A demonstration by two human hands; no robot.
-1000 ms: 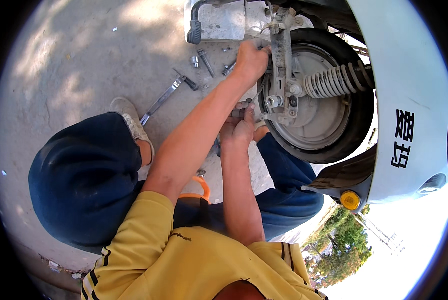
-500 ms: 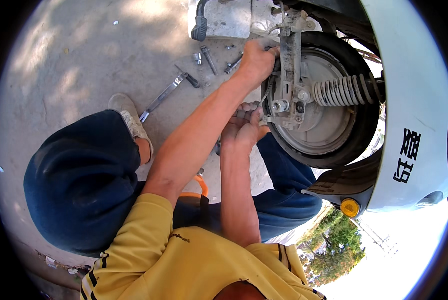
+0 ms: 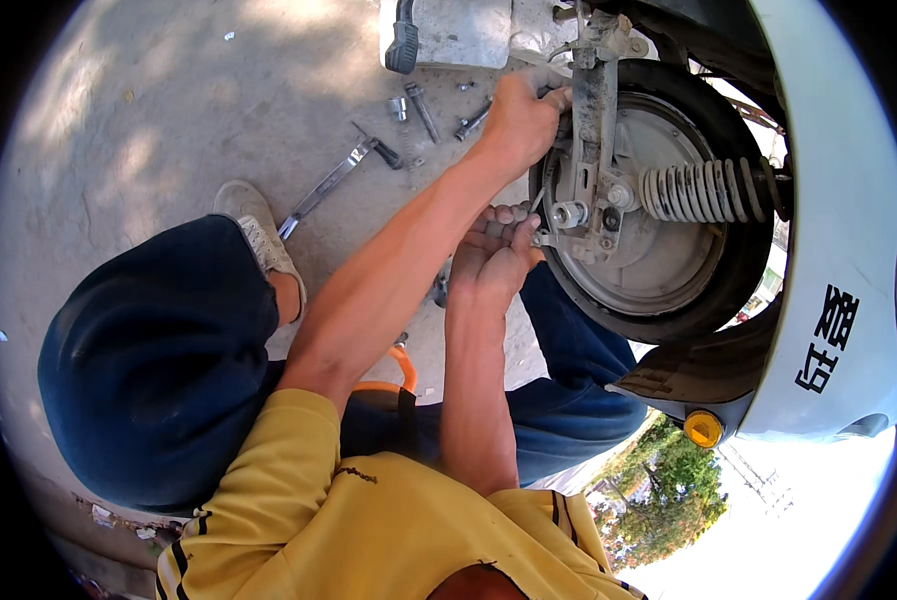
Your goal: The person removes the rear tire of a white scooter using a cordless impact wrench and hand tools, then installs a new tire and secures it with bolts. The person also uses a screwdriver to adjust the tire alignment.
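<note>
Left of the left hand (image 3: 522,120), a silver socket (image 3: 399,108) and metal rod (image 3: 424,112) lie on the ground (image 3: 169,130), a long shiny tool (image 3: 324,188) farther out; down-left of the right hand (image 3: 494,255), a curved orange piece (image 3: 407,369).

An outdoor paved spot, shown by sun-dappled ground (image 3: 184,125), green foliage (image 3: 674,475) and bright sky (image 3: 814,500)

Here's the wheel (image 3: 659,248), face-on, black tyre (image 3: 747,255) ringing a dusty grey hub (image 3: 657,138), the grimy metal arm (image 3: 595,125) lying right across its left half, silver nut (image 3: 569,214) jutting near the arm's lower end, thin rod (image 3: 542,195) beside the tyre's left edge
</note>
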